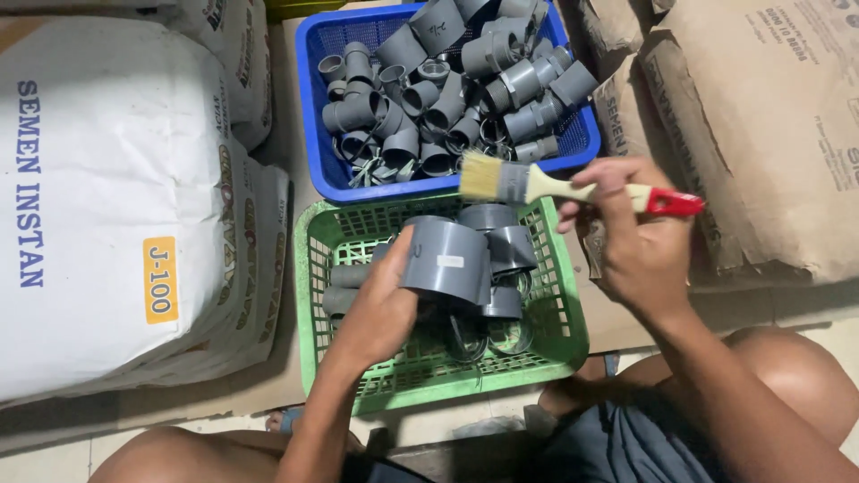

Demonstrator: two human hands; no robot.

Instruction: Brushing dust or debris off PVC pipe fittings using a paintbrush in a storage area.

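Grey plastic pipe fitting [445,259], a short wide socket, sits clasped in the left hand [383,309] above the green plastic mesh basket [313,295], where a few more grey fittings [506,268] lie. Just beyond the basket's far rim, the right hand [637,234] pinches a red-handled flat paintbrush [555,186], bristles over the blue basket [313,54] heaped with fittings. White cement sacks [107,206] crowd the green basket's left, brown paper sacks [761,134] its right

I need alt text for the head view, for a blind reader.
The left hand holds a grey pipe fitting over a green basket, while the right hand holds a paintbrush above it. Behind, a blue basket is full of grey fittings.
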